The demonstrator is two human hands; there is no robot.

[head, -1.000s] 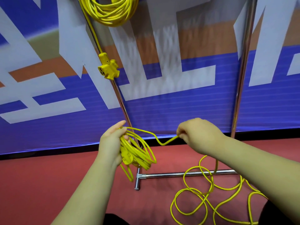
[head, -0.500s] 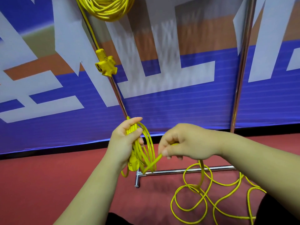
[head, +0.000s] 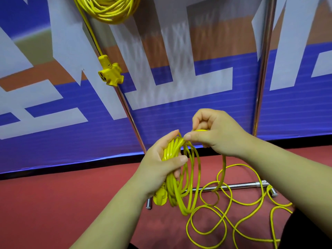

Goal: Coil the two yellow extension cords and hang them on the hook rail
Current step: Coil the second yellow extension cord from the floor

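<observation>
Second cord's coil (head: 177,194) is gripped in the L hand (head: 158,168) at frame centre. The loops are laid across the palm, the thumb is curled over them at the front, and the fingers are wrapped round from behind. The rest of the coil is seen hanging toward 6 o'clock below the fist, w/ the plug (head: 159,197) dangling at approx 7 o'clock by the wrist.

R hand (head: 218,133) is held at 1 o'clock of the L, touching the coil's top. A strand (head: 223,169) is pinched inside its curled fingers, and the thumb tip is pressed onto the bundle where it crests the L index. From there the strand is dropped toward 6 o'clock, down to the loose cord (head: 222,216). That is spread in untidy loops over the red floor (head: 53,203) at 5 o'clock of frame, across the rack's base bar (head: 246,184).

First cord (head: 109,9) is already coiled and hung at 12 o'clock, frame top; the hook itself is out of shot. Its socket block (head: 110,73) is seen dangling at 11 o'clock, against the banner (head: 53,141).
</observation>
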